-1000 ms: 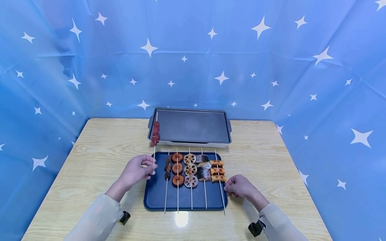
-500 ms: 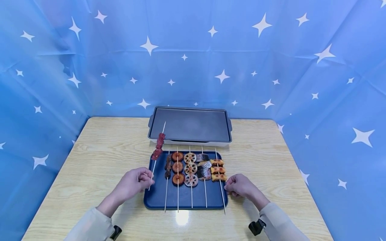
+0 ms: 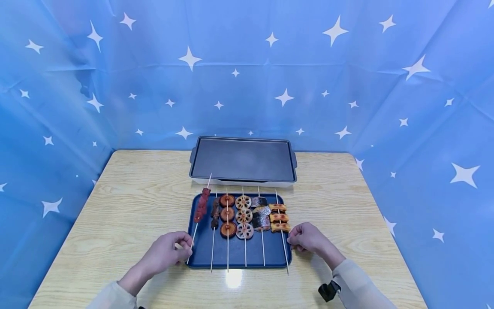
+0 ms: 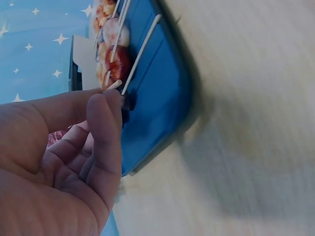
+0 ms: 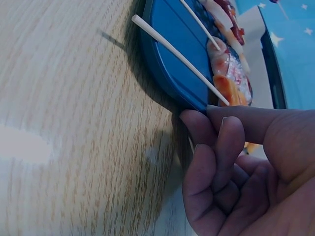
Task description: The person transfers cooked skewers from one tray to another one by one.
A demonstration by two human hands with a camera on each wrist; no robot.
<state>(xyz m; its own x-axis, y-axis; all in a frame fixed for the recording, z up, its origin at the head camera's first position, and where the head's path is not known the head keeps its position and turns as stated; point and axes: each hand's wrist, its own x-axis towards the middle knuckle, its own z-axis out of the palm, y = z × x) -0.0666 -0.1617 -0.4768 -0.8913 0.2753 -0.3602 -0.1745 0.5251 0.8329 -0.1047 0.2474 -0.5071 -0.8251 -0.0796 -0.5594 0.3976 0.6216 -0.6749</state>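
Observation:
My left hand (image 3: 166,253) pinches the stick of a red meat skewer (image 3: 201,206) between thumb and fingertips. The skewer slants over the left side of a blue tray (image 3: 237,257); in the left wrist view its stick end (image 4: 114,84) pokes out past the fingertips. At the tray's right edge, my right hand (image 3: 310,240) grips the rim, with the thumb over it in the right wrist view. Lying side by side on the tray are a dark meat skewer (image 3: 215,212), a mushroom skewer (image 3: 227,214), a lotus root skewer (image 3: 244,215), a fish-like skewer (image 3: 261,221) and a browned yellow skewer (image 3: 279,219).
Behind the tray stands a flat black griddle (image 3: 247,161) on a white base, with side handles. Several stick ends jut past the tray's front rim. Both stand on a pale wooden table (image 3: 332,189), backed by a blue curtain (image 3: 247,86) with white stars.
My left hand has drawn the red meat skewer back from over the griddle's left end toward me, and it now lies over the tray's left side. The right hand keeps its place.

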